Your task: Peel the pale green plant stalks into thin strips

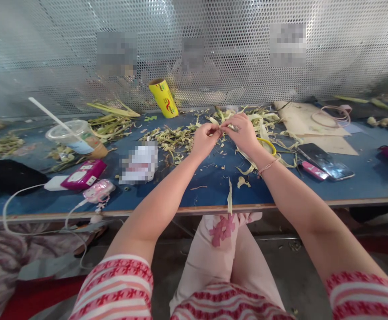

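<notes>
My left hand (206, 138) and my right hand (241, 131) meet above the blue table (207, 189), their fingertips pinched together and nearly touching. Whatever lies between the fingers is too small to make out. Behind and left of my left hand spreads a heap of dried, pale green plant pieces (177, 138). Longer pale husk-like strips (264, 120) lie behind and around my right hand. A yellow ring-shaped item (268, 145) shows beside my right wrist. One narrow dry strip (229, 195) reaches over the table's front edge below my hands.
A yellow cardboard tube (163, 98) stands tilted near the perforated metal wall (234, 26). At left are a plastic cup with a straw (77, 138), a purple device (84, 174) and white cables (9, 222). To the right lie a phone (325, 161) and brown paper (301, 122).
</notes>
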`<state>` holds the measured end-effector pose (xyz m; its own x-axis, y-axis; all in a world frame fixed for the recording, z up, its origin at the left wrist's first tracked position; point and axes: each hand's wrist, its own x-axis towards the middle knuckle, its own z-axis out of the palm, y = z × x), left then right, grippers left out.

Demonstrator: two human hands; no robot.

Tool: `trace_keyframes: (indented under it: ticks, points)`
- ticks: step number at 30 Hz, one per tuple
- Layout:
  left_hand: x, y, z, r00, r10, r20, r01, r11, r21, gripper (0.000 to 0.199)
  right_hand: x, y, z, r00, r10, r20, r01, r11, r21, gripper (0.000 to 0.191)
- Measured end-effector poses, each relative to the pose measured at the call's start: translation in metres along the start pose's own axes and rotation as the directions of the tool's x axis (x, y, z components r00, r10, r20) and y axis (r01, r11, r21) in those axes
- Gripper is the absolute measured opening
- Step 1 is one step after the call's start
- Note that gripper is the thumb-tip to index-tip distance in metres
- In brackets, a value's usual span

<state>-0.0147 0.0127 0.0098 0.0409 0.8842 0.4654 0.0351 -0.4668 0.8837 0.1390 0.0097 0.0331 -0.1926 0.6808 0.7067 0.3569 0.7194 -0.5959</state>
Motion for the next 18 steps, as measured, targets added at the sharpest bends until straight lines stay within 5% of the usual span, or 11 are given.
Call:
trace_keyframes:
  ticks: [9, 18]
  points:
    - [-0.003, 0.002, 0.003, 0.992, 0.127, 0.004, -0.127, 0.990, 0.057, 0.006, -0.002, -0.001, 0.008, 0.977, 0.194, -0.086, -0.181, 0.974, 0.139, 0.004]
    - [-0.004, 0.004, 0.003, 0.982, 0.187, -0.006, -0.186, 0.977, 0.107, 0.012, -0.004, 0.008, 0.021, 0.931, 0.359, -0.065, -0.296, 0.847, 0.442, 0.015]
